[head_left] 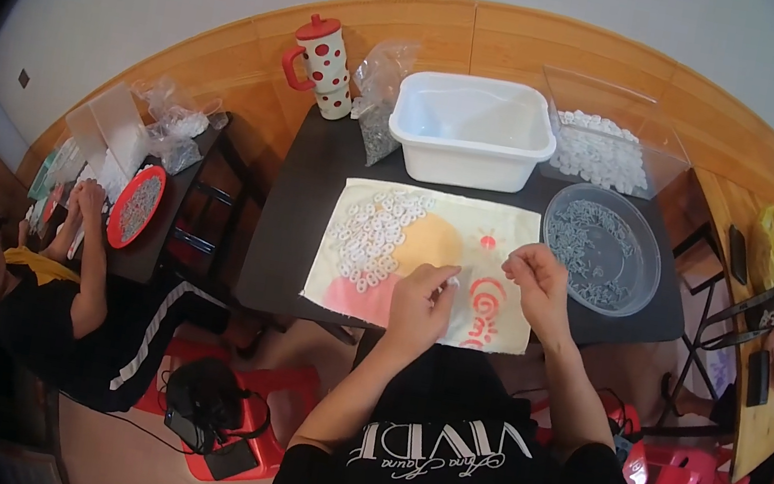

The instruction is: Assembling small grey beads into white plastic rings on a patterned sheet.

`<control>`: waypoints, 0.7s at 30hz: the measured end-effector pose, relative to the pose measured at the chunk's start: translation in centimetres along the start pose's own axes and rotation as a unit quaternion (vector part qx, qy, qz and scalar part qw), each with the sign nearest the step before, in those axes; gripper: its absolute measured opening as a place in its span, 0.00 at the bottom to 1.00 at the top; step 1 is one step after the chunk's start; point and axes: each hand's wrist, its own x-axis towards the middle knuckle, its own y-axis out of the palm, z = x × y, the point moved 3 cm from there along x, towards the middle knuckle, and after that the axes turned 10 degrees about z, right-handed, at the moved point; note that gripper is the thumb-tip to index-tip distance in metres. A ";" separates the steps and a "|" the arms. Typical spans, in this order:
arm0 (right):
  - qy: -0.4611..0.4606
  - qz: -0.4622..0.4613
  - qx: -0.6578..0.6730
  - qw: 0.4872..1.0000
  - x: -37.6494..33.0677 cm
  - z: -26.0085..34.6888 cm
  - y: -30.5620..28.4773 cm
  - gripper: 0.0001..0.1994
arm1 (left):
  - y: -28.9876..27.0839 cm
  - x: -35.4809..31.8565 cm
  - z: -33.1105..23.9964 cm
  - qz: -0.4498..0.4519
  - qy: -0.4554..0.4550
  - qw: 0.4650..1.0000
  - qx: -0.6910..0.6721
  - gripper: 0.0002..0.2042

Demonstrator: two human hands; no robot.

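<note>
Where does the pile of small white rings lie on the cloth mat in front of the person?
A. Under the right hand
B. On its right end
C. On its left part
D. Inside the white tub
C: the white rings cover the left part of the cloth mat, left of both hands.

Head camera looks steeply down, close above the dark table (308, 230).

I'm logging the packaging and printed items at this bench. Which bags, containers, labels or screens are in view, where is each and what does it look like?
Clear bag: left of the tub, crumpled, small grey parts inside.
White tub: table's far edge, rectangular.
Clear box: right of the tub, white rings inside.
Clear bags: left side table, crumpled.
Printed cloth: under both hands, cream with orange, pink and red shapes.
Screens: none plainly in view.
</note>
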 end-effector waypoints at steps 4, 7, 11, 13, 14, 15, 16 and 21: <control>0.028 -0.007 -0.005 1.000 -0.7 -1.1 0.5 0.02 | -0.7 0.1 -1.4 0.062 0.043 0.963 0.258 0.12; 0.042 -0.011 0.010 0.999 -0.6 -1.6 0.4 0.01 | -0.5 1.0 -2.7 0.094 0.016 0.939 0.331 0.13; 0.063 0.000 0.007 0.998 -0.7 -1.7 0.0 0.02 | 0.8 4.1 -3.5 0.119 0.037 0.928 0.351 0.13; 0.067 0.032 -0.009 0.997 -0.7 -1.8 0.0 0.02 | 1.4 5.0 -2.9 0.131 0.037 0.926 0.352 0.13; 0.073 0.041 -0.004 0.997 -0.7 -1.9 0.0 0.02 | 1.8 5.3 -2.5 0.160 0.032 0.916 0.366 0.13; 0.076 0.041 -0.005 0.996 -0.5 -1.9 0.1 0.02 | 2.2 5.4 -2.1 0.189 0.028 0.906 0.379 0.13; 0.066 0.032 -0.007 0.997 -0.4 -1.8 0.1 0.01 | 2.3 5.4 -1.6 0.189 0.024 0.907 0.377 0.13; 0.054 0.027 -0.009 0.998 0.1 -0.4 0.5 0.01 | 1.1 5.0 -0.7 0.113 0.046 0.977 0.174 0.09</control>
